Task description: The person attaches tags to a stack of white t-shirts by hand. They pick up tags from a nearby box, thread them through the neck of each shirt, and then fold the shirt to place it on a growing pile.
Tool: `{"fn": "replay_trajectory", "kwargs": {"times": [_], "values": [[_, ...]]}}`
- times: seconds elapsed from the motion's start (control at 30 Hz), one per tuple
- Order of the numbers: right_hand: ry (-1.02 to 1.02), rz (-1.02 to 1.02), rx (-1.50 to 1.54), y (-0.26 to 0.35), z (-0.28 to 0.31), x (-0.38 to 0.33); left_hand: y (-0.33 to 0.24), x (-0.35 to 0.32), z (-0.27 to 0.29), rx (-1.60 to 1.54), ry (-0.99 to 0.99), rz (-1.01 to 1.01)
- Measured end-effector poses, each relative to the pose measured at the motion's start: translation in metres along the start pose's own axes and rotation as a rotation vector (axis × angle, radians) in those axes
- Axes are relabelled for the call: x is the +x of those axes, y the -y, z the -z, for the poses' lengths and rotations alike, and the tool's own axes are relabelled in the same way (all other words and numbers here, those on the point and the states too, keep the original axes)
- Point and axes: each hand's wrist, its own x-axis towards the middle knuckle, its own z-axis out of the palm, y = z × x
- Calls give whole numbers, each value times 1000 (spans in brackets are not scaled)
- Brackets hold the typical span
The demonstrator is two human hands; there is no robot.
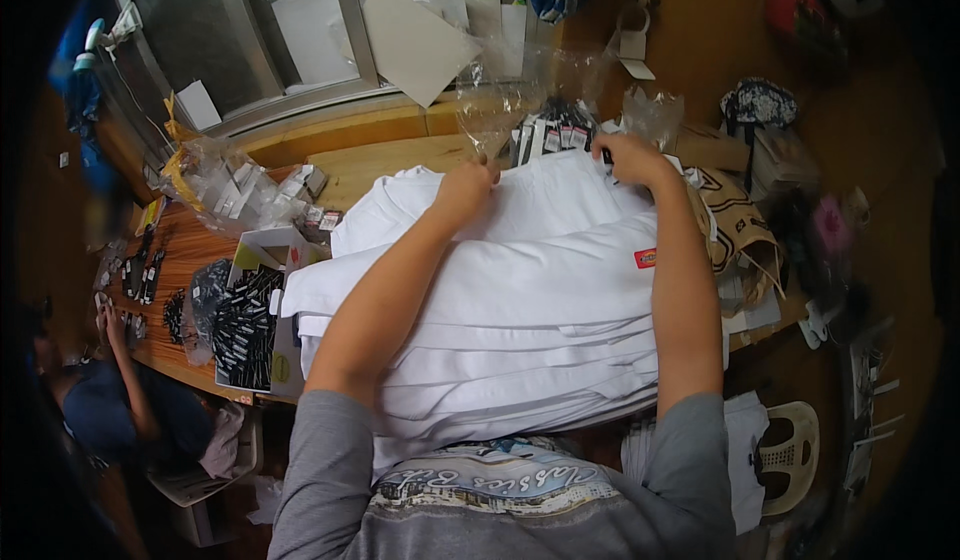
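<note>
1 left hand pinching white garment edge, right hand gripping something black, tabletop

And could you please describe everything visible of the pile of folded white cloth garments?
The pile of folded white cloth garments lies on a pale wooden worktop, directly before the person. Its fabric looks soft and matte, creased, in several uneven layers. A small red rectangular patch sits on an upper layer, beside the right forearm. The left hand and right hand are at its far edge; their exact grip is unclear.
</note>
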Motion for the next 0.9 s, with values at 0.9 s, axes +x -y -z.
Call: {"fn": "replay_trajectory", "kwargs": {"times": [0.9], "values": [[-201,180,-253,64,-36,3,33,2,14,-421,52,153]]}}
